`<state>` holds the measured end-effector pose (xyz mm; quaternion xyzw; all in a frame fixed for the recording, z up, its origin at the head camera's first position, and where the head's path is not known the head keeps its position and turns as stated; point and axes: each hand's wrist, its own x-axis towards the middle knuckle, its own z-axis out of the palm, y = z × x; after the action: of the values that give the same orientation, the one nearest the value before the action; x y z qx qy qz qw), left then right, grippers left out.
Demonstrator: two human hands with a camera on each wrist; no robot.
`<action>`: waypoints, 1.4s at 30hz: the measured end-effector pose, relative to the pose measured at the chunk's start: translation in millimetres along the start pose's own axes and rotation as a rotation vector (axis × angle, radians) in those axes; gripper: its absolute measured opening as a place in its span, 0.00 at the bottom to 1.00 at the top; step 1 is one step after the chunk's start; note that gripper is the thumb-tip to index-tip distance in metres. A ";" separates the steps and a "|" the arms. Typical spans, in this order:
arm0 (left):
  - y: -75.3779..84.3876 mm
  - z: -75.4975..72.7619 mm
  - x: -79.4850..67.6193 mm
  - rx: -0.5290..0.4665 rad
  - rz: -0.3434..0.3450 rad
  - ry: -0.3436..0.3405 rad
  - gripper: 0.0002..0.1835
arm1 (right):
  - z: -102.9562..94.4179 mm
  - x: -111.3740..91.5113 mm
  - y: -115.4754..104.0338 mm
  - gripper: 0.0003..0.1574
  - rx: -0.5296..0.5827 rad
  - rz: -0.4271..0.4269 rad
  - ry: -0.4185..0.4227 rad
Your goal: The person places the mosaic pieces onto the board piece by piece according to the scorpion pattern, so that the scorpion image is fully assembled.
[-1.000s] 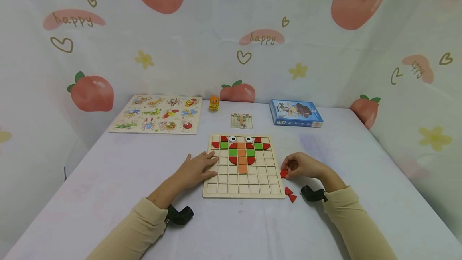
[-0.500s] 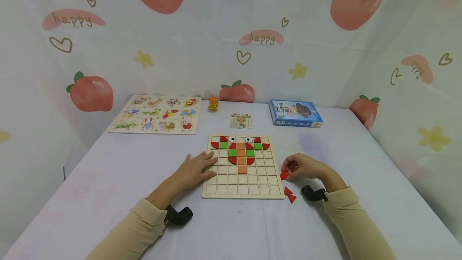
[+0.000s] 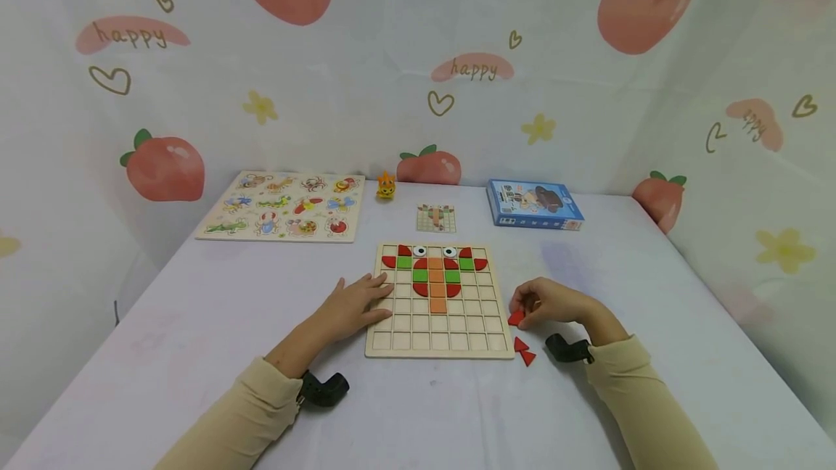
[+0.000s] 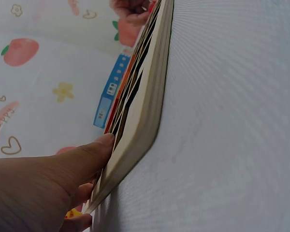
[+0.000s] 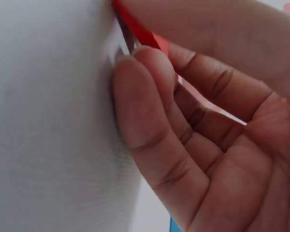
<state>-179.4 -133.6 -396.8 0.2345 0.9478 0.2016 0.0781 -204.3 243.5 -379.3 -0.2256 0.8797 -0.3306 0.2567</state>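
Note:
A wooden grid board [image 3: 421, 343] lies on the table, its upper cells holding red, green and orange pieces and two eye pieces. My left hand [image 3: 349, 308] rests on the board's left edge with its fingers spread. In the left wrist view the thumb [image 4: 94, 152] touches the board's rim [image 4: 147, 116]. Just off the board's right side, my right hand [image 3: 551, 301] pinches a red piece [image 3: 516, 318] between thumb and fingers. The right wrist view shows that piece [image 5: 142, 30] partly hidden behind the thumb. Two red triangles [image 3: 520, 344] lie nearer me, beside the board's lower right corner.
Behind the board lies a small pattern card [image 3: 436, 218]. A blue box [image 3: 535, 205] sits at the back right, an insect picture board [image 3: 284, 207] at the back left. An orange and yellow figurine [image 3: 386, 186] stands between the card and that board.
The right hand and the red piece have shifted very slightly, and the piece has turned a little in the fingers. My left hand stays where it was on the board.

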 end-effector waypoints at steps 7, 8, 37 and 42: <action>-0.4 -0.1 0.8 0.007 0.004 0.000 0.31 | -3.7 -1.4 2.6 0.09 0.035 -0.014 -0.042; -0.2 -0.4 0.7 0.008 0.003 0.000 0.31 | -4.5 -1.4 2.2 0.08 0.046 -0.022 -0.044; 2.1 -2.7 -0.4 0.010 0.002 -0.004 0.31 | 11.3 46.1 -57.3 0.10 0.098 -0.158 -0.078; 2.6 -2.8 -0.5 0.012 0.002 -0.006 0.30 | 19.5 55.2 -64.9 0.07 0.089 -0.167 -0.087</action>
<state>-178.5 -132.8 -393.2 0.2364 0.9485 0.1953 0.0795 -220.2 159.0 -363.3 -0.3010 0.8303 -0.3794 0.2759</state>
